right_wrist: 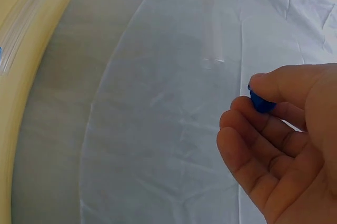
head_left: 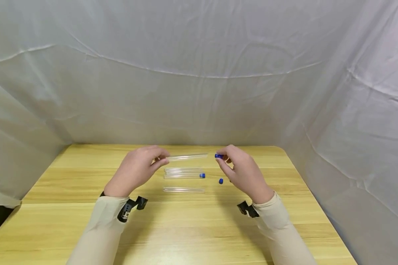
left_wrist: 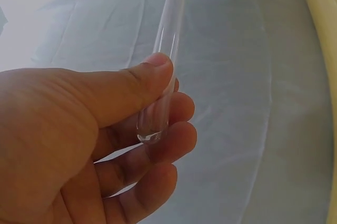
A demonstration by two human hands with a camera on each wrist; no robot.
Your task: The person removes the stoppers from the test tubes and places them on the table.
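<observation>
Above the wooden table (head_left: 86,221), the left hand (head_left: 136,171) pinches a clear tube (head_left: 187,157) by its closed end, held level. The right hand (head_left: 243,173) pinches a blue cap (head_left: 218,156) just off the tube's mouth, which is faint, probably open.

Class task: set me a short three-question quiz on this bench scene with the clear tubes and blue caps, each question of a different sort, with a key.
1. True or false: the left hand grips a clear tube near its closed, rounded end.
2. Multiple choice: what does the right hand pinch? A) a blue cap B) a second tube C) nothing
3. Fill in: how many tubes lying on the table already wear a blue cap?

Key
1. True; the left wrist view shows thumb and fingers round the rounded end.
2. A
3. One, the capped tube; a loose cap lies beside it, apart.
</observation>
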